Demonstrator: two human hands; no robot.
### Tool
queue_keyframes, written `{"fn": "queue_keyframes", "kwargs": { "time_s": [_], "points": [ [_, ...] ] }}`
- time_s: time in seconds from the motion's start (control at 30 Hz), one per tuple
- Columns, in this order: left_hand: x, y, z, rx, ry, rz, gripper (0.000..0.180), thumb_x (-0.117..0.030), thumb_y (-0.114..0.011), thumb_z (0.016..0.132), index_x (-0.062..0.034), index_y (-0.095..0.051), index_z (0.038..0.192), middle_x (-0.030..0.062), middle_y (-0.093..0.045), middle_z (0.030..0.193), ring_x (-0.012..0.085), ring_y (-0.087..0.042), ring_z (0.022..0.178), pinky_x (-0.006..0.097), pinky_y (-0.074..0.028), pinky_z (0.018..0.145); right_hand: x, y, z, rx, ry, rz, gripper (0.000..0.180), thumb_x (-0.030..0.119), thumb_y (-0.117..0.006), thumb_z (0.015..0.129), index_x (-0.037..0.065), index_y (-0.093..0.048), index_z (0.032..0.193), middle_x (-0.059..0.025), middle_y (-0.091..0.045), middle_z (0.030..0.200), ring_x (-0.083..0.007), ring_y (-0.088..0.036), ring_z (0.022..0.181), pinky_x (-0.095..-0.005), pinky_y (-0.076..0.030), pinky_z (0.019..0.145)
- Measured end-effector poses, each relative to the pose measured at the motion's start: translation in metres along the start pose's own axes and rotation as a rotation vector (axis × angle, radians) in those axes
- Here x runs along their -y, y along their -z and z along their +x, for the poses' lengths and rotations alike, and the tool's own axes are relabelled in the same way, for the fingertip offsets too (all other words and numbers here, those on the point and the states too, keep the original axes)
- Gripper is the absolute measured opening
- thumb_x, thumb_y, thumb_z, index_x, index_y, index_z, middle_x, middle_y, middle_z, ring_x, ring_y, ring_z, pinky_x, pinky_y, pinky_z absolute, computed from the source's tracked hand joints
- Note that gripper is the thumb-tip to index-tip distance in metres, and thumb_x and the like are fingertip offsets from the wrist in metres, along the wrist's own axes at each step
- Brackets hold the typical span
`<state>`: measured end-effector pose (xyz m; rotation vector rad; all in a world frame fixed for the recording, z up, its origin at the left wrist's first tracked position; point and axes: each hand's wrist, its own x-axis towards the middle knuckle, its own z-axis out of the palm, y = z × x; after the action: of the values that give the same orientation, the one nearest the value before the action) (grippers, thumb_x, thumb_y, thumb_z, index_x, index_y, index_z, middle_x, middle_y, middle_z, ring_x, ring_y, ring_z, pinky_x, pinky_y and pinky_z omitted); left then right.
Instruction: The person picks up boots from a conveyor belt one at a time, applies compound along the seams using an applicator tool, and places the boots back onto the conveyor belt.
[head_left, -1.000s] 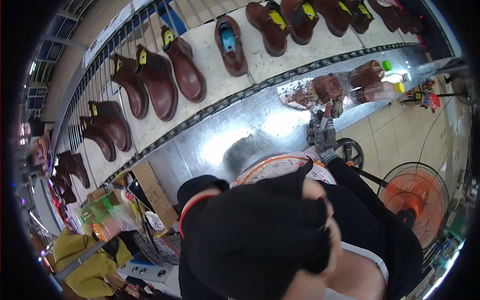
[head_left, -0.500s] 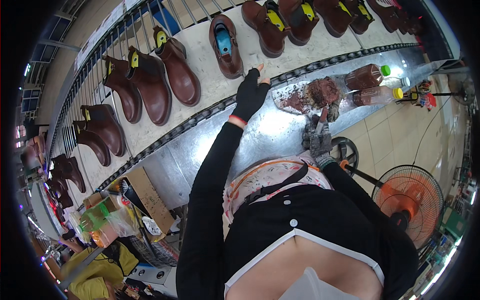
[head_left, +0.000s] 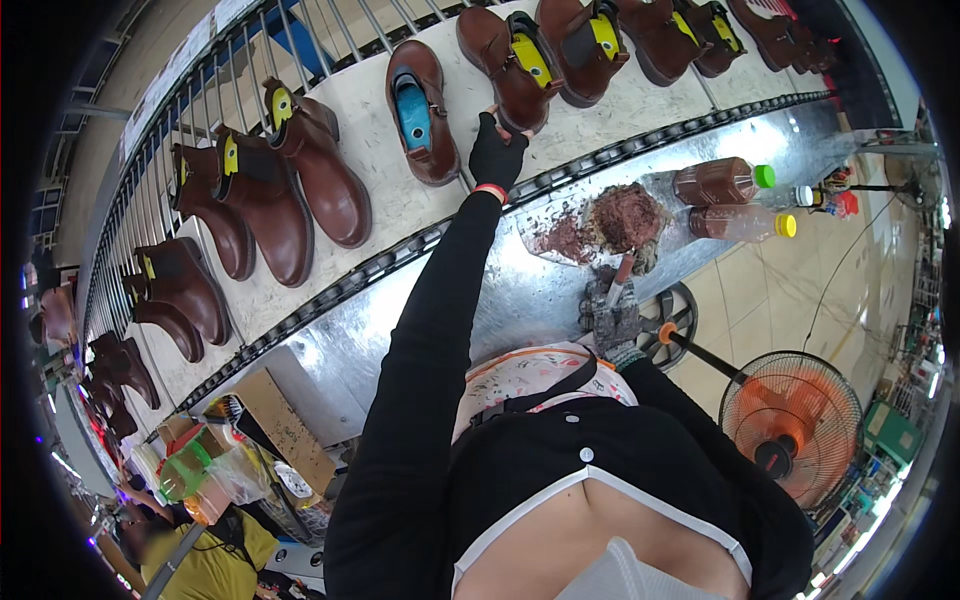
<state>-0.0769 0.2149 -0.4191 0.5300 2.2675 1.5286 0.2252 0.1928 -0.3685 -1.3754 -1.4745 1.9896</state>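
One brown leather ankle boot with yellow insole [head_left: 508, 80], inside the white conveyor's [head_left: 590, 135] near edge, left hand [head_left: 500, 152] touching it, grip unclear, right hand [head_left: 612, 315] gripping one slim brown-tipped tool [head_left: 621, 275]

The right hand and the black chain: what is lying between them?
The head view shows, from the right hand to the black chain: a tool in its grasp, a reddish-brown lump, then metal tabletop.
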Motion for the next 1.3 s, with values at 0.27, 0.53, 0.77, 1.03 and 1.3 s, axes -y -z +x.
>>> {"fn": "queue_keyframes", "kwargs": {
  "time_s": [0.27,0.53,0.77,1.03,1.3],
  "points": [
    [-0.003,-0.003,0.001,-0.047,-0.017,-0.006,0.065,-0.027,-0.075,0.069,-0.014,-0.045,0.125,0.0005,-0.054,0.069,0.0163,-0.056,0.062,0.032,-0.045,0.059,0.002,0.001,0.001,0.001,-0.017,0.078,0.038,0.007,-0.058,0.082,0.007,-0.046,0.118,-0.0035,-0.056,0.082,-0.0121,-0.054,0.061,-0.0245,-0.044,0.05],
    [-0.003,-0.004,0.002,-0.042,-0.01,-0.035,0.064,-0.025,-0.073,0.071,-0.0118,-0.045,0.127,0.0009,-0.055,0.068,0.0152,-0.055,0.062,0.031,-0.045,0.059,-0.004,0.006,0.004,0.013,-0.055,0.143,0.038,0.005,-0.056,0.081,0.006,-0.047,0.117,-0.0034,-0.056,0.082,-0.0129,-0.054,0.06,-0.0257,-0.045,0.05],
    [0.0,0.002,0.003,0.04,-0.006,-0.118,0.054,-0.018,-0.067,0.078,-0.0072,-0.044,0.126,0.0036,-0.059,0.075,0.0131,-0.058,0.068,0.028,-0.046,0.064,0.009,0.001,-0.001,-0.002,0.004,-0.051,0.037,0.008,-0.057,0.08,0.005,-0.048,0.116,-0.0041,-0.057,0.08,-0.0122,-0.054,0.059,-0.0253,-0.044,0.051],
    [0.027,0.055,-0.066,0.012,-0.154,-0.375,0.008,-0.009,-0.055,0.083,-0.0017,-0.059,0.083,0.005,-0.062,0.078,0.0143,-0.059,0.075,0.028,-0.046,0.069,0.01,-0.003,-0.001,-0.039,0.012,-0.161,0.033,0.015,-0.06,0.084,0.006,-0.051,0.115,-0.0011,-0.057,0.076,-0.0097,-0.052,0.057,-0.0246,-0.041,0.048],
    [-0.018,0.204,-0.026,-0.863,-0.288,-0.132,0.053,-0.022,-0.065,0.084,0.0016,-0.043,0.125,0.014,-0.05,0.122,0.0243,-0.048,0.111,0.035,-0.036,0.097,0.004,0.0,-0.003,0.004,0.056,-0.013,0.031,0.015,-0.058,0.088,0.005,-0.049,0.117,-0.0017,-0.056,0.076,-0.0105,-0.052,0.056,-0.0247,-0.043,0.048]
  ]
}}
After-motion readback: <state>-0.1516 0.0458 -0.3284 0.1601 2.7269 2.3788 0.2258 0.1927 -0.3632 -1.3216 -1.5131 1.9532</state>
